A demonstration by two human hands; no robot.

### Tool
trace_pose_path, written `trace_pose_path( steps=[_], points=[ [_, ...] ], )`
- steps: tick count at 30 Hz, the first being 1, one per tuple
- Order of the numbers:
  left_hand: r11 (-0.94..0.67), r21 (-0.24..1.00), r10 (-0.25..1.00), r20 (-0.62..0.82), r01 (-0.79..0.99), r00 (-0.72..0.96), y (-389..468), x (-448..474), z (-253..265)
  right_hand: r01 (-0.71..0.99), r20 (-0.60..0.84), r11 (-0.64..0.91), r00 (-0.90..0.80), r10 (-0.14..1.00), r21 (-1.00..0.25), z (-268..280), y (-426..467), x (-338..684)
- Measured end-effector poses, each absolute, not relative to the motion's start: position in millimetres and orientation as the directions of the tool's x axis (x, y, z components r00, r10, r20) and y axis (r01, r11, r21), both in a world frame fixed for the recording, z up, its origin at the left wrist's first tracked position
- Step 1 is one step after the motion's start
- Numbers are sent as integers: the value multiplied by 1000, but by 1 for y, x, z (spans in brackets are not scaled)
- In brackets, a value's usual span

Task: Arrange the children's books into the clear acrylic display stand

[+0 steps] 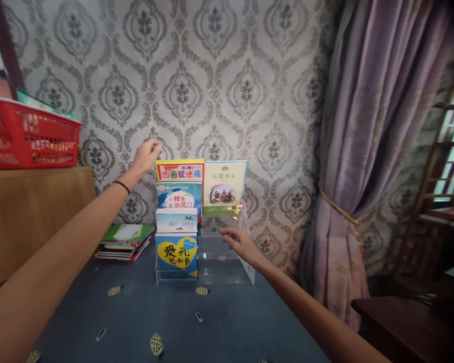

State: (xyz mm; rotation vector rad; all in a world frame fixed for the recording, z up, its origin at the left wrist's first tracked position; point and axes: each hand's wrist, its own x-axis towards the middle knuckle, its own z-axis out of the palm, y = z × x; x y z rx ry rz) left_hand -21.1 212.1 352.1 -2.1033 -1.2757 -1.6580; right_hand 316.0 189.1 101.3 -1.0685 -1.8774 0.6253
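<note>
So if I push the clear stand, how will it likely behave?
The stand is probably stiff, since it holds up the books without visible sag. It would probably slide rather than tip, given its wide base on the table. It may swivel, since more books stand on its left.

Glossy clear stepped plastic rack (pixel 227 275) at six o'clock; satiny purple draped cloth curtain (pixel 348 151) at three.

Red book (pixel 180 171), top left: title "图画捉迷藏". 
Teal book (pixel 179 195), below it: "小鲤鱼跳龙门", in red. 
White book (pixel 176 221), third down: title opening "我有一", remainder unclear. 
Blue book (pixel 176 256), bottom: "爱死这本书", black on a yellow heart. 
Green book (pixel 225 187), top right: "三国演义". 
Smaller cover lines: too small to read.
</note>
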Motion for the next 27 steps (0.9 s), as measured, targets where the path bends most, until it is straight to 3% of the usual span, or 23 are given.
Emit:
trace_pose_path(
  steps=[7,18,27],
  points=[
    [-562,493,580,807,664,-108,199,-54,263,363,375,451,-264,889,-815,67,161,318],
    [-556,631,720,691,541,-66,200,-67,228,300,279,363,-289,916,-882,14,102,283],
    [-493,765,815,573,415,-88,157,-77,138,219,201,243,-200,959,-945,-19,74,269]
  ],
)
